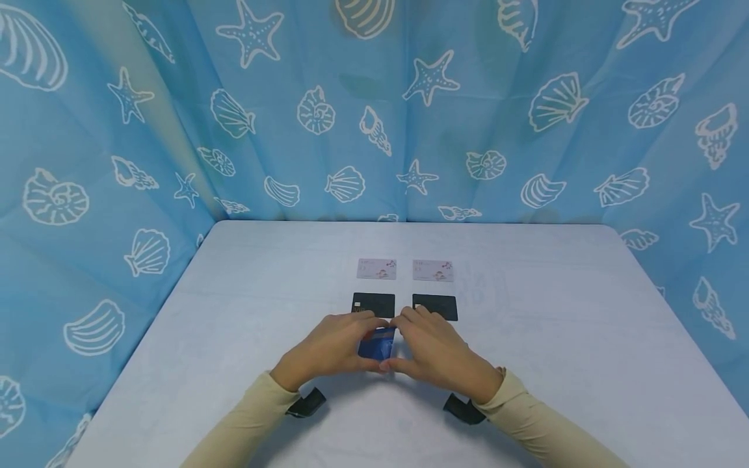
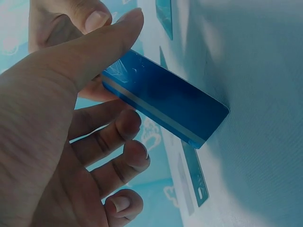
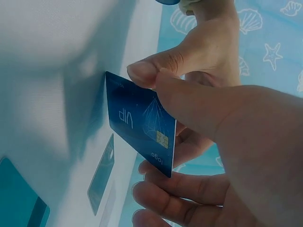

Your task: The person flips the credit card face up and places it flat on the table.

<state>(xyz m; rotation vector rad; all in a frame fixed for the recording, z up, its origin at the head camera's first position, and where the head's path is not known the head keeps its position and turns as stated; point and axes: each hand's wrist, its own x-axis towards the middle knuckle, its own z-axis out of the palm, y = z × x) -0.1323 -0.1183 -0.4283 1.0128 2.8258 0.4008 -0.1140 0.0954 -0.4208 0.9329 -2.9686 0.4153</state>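
A blue bank-style card (image 1: 377, 344) is held up between both hands over the white table. My left hand (image 1: 336, 341) pinches it from the left, its thumb on one end and the other fingers bent loosely. From the right, my right hand (image 1: 441, 351) grips the same card, and the two thumbs meet at its near edge. The right wrist view shows the card's printed face (image 3: 137, 120) with VIP lettering and a gold chip. In the left wrist view its back (image 2: 165, 99) carries a pale stripe.
Beyond the hands lie two black cards, one left (image 1: 373, 303) and one right (image 1: 439, 307). Farther back are two pale pink cards, one left (image 1: 377, 268) and one right (image 1: 433, 270). A blue shell-patterned curtain (image 1: 374, 78) hangs behind the white table (image 1: 526, 292).
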